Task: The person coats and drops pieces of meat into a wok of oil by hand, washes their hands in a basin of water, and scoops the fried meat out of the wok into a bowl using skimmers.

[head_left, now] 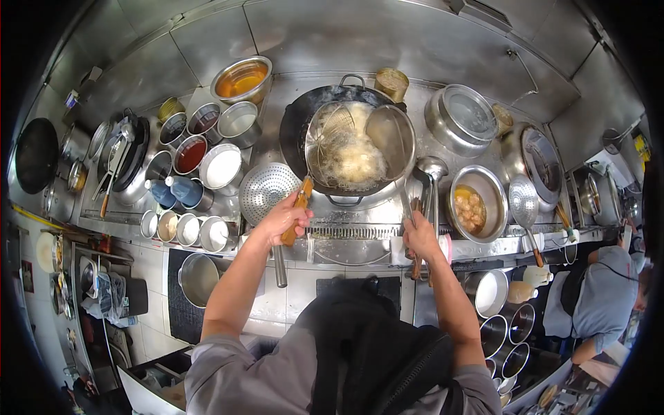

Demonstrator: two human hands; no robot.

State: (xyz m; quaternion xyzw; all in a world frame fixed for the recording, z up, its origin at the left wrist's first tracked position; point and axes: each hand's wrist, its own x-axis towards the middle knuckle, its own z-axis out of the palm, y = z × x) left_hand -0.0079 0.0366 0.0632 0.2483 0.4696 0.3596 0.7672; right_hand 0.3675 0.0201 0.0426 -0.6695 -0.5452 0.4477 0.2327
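Note:
My left hand is closed around the wooden handle of a wire skimmer, whose mesh reaches over the black wok. Pale battered pieces sit in bubbling oil in the wok. Closed too, my right hand grips the handle of a round strainer at the wok's right side. A steel ladle lies beside that hand, its handle running down close to my fingers. Just behind my left hand is a perforated ladle, with its metal handle hanging below my wrist.
Right of the wok stands a steel bowl holding raw-looking pieces. Several sauce and seasoning pots, one with red sauce, stand at left. A steel pot is at back right. Another person works at far right.

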